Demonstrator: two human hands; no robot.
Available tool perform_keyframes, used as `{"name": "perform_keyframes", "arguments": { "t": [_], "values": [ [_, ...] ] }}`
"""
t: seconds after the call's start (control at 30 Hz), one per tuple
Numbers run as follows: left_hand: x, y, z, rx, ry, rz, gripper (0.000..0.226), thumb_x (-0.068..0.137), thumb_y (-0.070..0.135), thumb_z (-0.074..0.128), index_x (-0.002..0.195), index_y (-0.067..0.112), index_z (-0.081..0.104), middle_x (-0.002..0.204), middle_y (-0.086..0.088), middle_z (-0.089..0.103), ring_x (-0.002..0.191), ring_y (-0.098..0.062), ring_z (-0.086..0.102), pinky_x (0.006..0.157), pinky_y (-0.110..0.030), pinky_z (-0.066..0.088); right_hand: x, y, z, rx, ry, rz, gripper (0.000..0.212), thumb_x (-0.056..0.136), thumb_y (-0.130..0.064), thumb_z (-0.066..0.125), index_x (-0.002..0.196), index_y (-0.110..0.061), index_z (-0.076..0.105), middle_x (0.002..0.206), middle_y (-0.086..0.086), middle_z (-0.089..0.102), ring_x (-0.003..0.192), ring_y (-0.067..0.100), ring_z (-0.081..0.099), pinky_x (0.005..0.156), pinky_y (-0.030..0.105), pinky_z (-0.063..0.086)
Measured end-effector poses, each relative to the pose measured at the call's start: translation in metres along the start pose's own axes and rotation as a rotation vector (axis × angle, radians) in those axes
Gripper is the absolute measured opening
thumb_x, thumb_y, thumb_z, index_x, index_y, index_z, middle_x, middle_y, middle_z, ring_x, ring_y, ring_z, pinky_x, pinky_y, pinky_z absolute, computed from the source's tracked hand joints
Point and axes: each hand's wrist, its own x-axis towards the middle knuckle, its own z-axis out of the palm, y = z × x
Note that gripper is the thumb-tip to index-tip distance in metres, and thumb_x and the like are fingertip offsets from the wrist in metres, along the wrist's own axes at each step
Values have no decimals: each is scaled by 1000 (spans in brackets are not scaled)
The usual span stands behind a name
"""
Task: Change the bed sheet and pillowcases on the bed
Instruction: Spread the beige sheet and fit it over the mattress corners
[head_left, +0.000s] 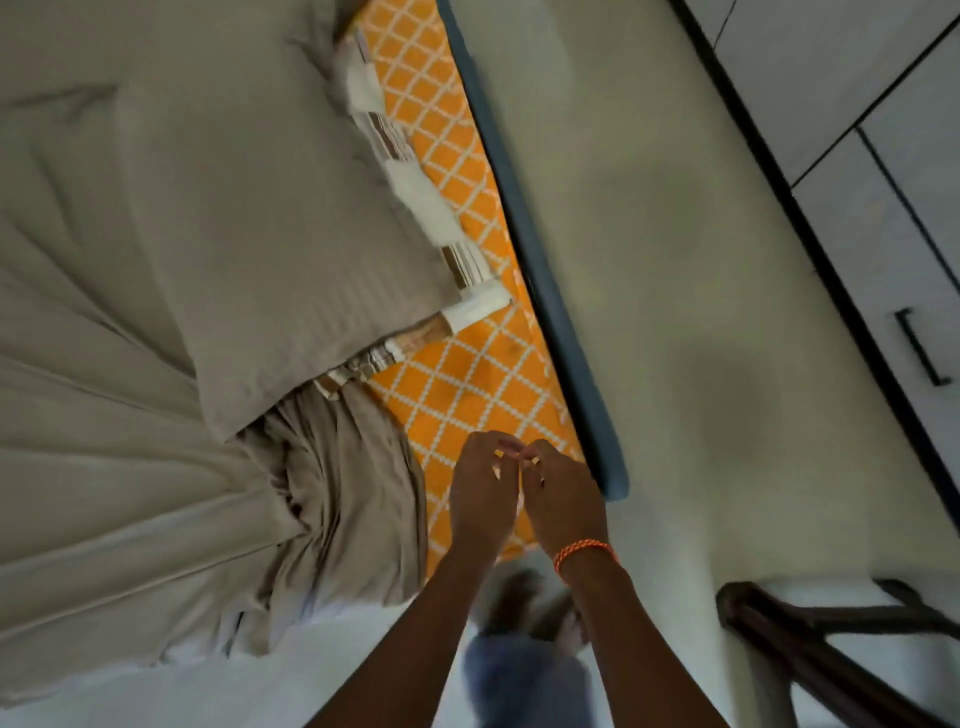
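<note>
Orange lattice-print mattress (467, 395) lies bare along the bed's headboard (540, 291) edge. I see my left hand (480, 493) and right hand (563, 499) together above its corner, fingertips meeting; whether they pinch anything, I cannot tell. One beige pillow (234, 208) and one bunched beige sheet (156, 493) lie beside them.

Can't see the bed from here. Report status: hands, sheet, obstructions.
Left hand and right hand together over orange sheet, fingers curled, grip unclear. Beige sheet bunched beside them. Pillow lying on both sheets.
</note>
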Motion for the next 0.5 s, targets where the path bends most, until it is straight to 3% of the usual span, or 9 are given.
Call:
{"name": "perform_keyframes", "arguments": {
  "t": [0.1,0.2,0.37,0.5],
  "values": [
    [31,27,4,-60,75,-54,21,103,15,53,100,27,69,98,11,69,89,-6,65,75,-34,52,36,-29,-27,22,-20,-73,29,97,-42,39,108,-27,62,94,2,71,89,28,67,74,46,56],
    [78,58,2,-93,218,-117,19,101,23,53,96,30,70,94,11,72,83,-8,67,71,-36,54,87,-63,-56,58,-97,-127,17,101,-35,47,103,-26,62,91,0,70,85,23,66,73,44,56],
    [168,112,19,-90,332,-214,24,104,12,57,89,27,70,81,11,71,75,-6,66,66,-37,52,194,-105,-105,26,-272,-261,24,100,-33,43,111,-28,64,97,-2,72,91,19,67,78,40,55],
    [259,162,42,-134,401,-329,27,102,11,58,91,31,72,84,13,74,78,-7,69,70,-40,57,302,-125,-153,10,-394,-272,14,99,-27,52,102,-27,65,91,-6,71,83,13,65,75,35,52]
  ]
}}
